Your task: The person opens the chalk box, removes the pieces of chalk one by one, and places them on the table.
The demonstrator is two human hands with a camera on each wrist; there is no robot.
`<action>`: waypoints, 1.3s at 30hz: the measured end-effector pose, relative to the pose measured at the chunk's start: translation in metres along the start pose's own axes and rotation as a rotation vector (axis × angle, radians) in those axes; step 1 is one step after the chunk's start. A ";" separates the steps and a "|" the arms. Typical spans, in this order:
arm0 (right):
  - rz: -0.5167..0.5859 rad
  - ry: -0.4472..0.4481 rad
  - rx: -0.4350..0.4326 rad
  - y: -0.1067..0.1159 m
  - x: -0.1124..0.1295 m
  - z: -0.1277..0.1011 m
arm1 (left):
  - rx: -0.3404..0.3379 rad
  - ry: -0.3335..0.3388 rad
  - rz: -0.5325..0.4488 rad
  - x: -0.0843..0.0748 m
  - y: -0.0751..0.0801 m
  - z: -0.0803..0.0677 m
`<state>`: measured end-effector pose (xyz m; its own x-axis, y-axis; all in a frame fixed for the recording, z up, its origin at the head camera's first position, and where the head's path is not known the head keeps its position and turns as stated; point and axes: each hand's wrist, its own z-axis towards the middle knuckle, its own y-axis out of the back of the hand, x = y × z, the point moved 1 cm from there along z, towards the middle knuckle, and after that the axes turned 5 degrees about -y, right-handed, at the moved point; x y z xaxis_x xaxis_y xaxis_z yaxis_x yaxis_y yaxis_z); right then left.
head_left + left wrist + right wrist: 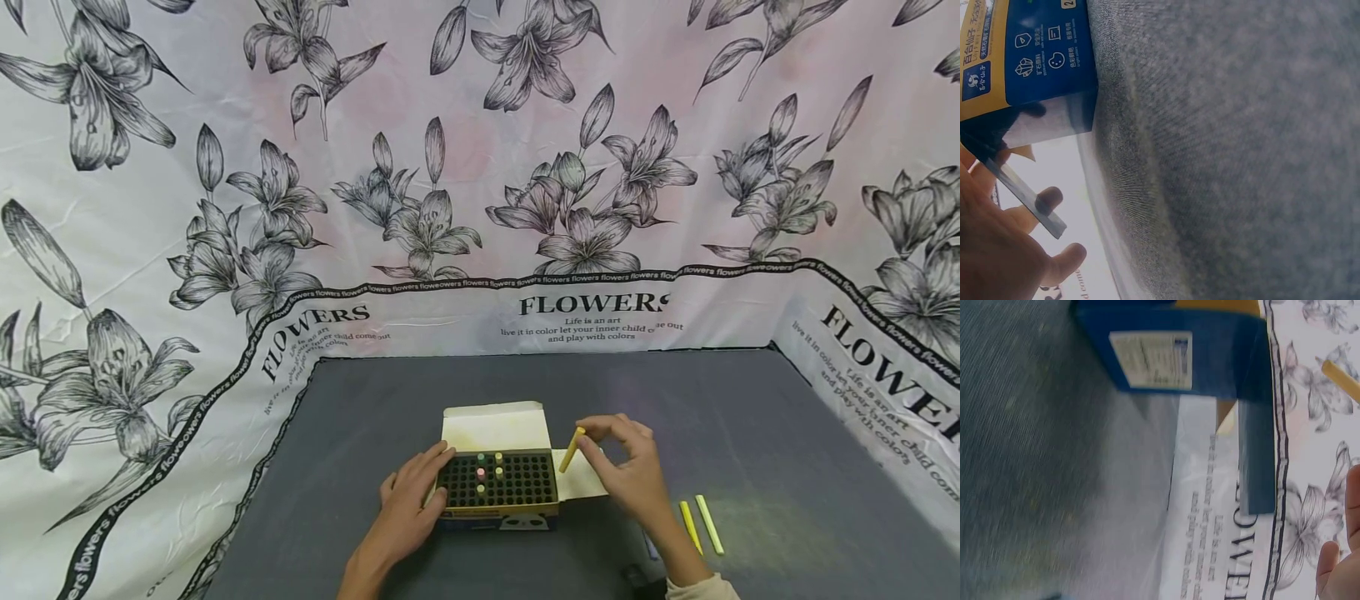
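An open chalk box (498, 510) stands in front of me, its inner tray dotted with rows of round holes. Several chalk sticks, in green, pink and pale yellow, stand in holes at the tray's left part. My left hand (408, 504) holds the box at its left end, thumb by the front corner and fingers along the side; in the left wrist view a side flap (1029, 197) crosses the fingers. Above the right flap (581, 479), my right hand (630, 467) pinches an orange-yellow chalk stick (572, 450) near its top, tilted. That stick (1342, 380) also shows in the right wrist view.
On the dark grey tabletop (375, 400), a yellow chalk stick (691, 527) and a pale green one (709, 525) lie to the right. A bluish stick (649, 546) is partly behind my right wrist. Flower-printed sheeting (442, 325) rises around the table's back and sides.
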<state>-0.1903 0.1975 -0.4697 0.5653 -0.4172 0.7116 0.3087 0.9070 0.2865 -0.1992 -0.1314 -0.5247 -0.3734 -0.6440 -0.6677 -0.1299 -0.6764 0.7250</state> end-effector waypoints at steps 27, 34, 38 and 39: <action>-0.381 -0.204 -0.124 0.125 -0.053 -0.033 | -0.008 0.006 -0.015 0.001 -0.001 0.001; -0.569 -0.256 -0.015 0.146 -0.066 -0.048 | -0.008 -0.002 -0.013 0.002 0.000 0.001; -0.715 -0.441 0.171 0.157 -0.073 -0.052 | -0.015 -0.013 -0.008 0.002 -0.001 0.000; -0.739 -0.505 0.237 0.160 -0.075 -0.051 | -0.015 -0.013 -0.007 0.002 -0.001 0.000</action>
<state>-0.1441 0.3705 -0.5104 -0.1305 -0.8700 0.4754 0.2623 0.4321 0.8628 -0.1995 -0.1322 -0.5271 -0.3840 -0.6345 -0.6708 -0.1192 -0.6864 0.7174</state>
